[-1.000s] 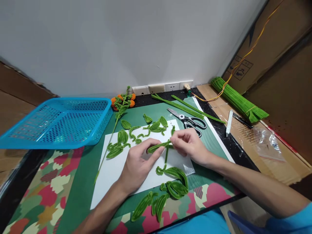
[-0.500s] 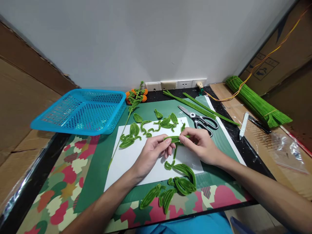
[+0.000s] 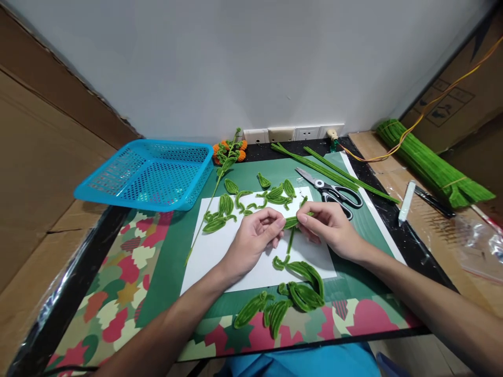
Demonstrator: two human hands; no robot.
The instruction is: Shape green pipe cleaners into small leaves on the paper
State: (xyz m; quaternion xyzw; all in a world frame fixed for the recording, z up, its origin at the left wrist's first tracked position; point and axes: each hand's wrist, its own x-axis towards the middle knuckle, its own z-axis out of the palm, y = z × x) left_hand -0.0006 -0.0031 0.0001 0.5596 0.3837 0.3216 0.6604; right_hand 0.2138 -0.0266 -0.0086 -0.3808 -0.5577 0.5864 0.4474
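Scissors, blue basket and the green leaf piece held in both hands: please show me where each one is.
scissors [image 3: 329, 190], head view, on the pivot between blades and black handles.
blue basket [image 3: 151, 173], head view, on its perforated floor.
green leaf piece [image 3: 291, 222], head view, on the fuzzy part between left hand [image 3: 253, 242] and right hand [image 3: 328, 228].

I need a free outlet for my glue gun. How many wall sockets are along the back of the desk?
4, in a row at the wall's foot: the sockets and, rightmost, which has a plug in it. More may be hidden.
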